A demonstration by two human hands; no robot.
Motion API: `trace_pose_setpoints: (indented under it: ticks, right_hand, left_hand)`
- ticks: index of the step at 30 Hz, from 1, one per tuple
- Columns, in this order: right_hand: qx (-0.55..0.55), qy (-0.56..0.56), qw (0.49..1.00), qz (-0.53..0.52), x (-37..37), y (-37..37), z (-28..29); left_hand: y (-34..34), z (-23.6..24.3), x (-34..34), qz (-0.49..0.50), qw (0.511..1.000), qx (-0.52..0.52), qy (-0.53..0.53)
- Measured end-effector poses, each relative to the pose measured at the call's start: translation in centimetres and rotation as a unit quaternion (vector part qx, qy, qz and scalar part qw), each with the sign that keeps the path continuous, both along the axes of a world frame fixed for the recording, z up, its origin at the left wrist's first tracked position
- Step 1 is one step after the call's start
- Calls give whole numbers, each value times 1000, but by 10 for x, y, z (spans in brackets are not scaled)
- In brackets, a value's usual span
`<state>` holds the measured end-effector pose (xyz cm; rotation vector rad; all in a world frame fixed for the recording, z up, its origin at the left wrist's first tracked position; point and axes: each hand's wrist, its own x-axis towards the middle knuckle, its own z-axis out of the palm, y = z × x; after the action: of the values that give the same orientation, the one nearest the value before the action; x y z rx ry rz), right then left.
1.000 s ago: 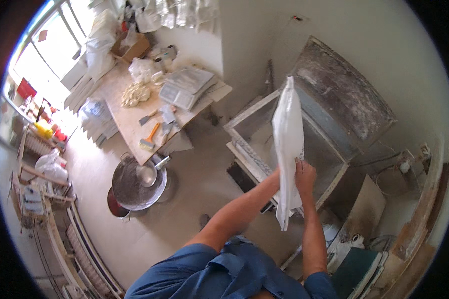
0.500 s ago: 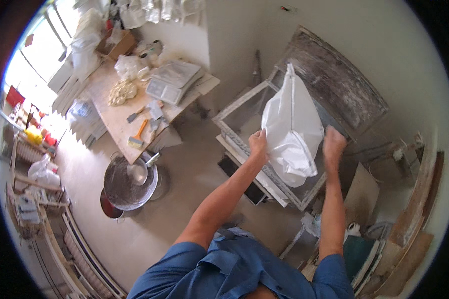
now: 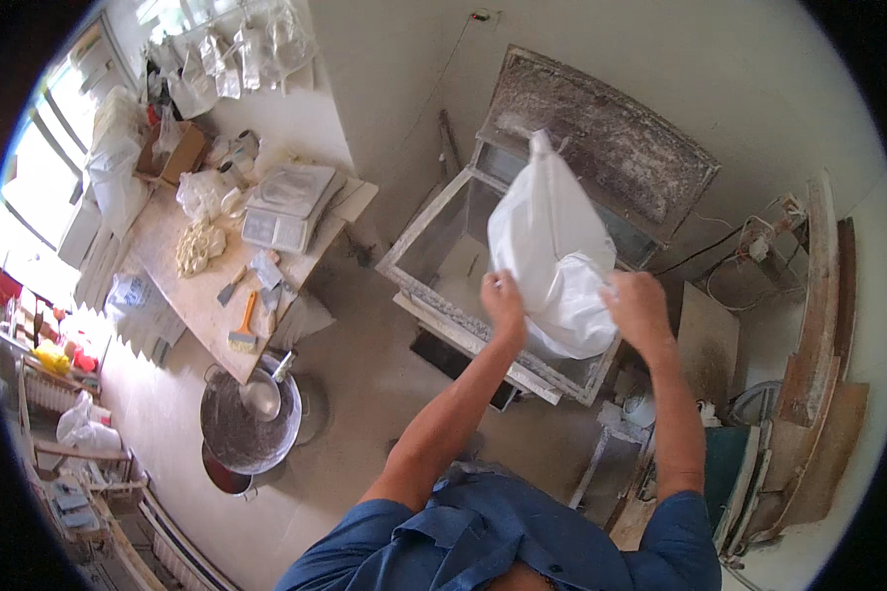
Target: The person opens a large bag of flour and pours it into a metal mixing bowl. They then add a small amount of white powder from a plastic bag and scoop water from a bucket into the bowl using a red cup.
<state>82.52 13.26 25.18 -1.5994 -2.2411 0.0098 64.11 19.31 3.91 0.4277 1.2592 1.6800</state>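
My left grip (image 3: 504, 300) pinches the white bag (image 3: 547, 231) at eight o'clock. My right grip (image 3: 641, 307) now joins, pinching at four o'clock, steadying it.

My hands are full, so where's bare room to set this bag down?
The floor is bare between table and open chest, and left of the metal bowl. The table has a small bare patch between pale lump, brush and left edge. Its back is crowded with the scale and cardboard box; boards crowd the right side.
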Motion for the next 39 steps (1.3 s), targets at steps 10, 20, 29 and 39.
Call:
trace_pose_setpoints:
  ticks: [10,20,29,39]
  right_hand:
    - [103,63,991,-60,37,-25,13]
    - [193,-26,967,-163,36,-22,117]
    - [-342,-120,884,-296,-18,-194,-201]
    - [-360,5,883,-302,-4,-165,-98]
  left_hand:
    - [55,28,-166,-171,949,65,257]
    - [215,223,-207,-368,849,189,328]
    - [62,-56,-305,-467,683,210,521]
    - [80,20,-333,-523,813,140,214]
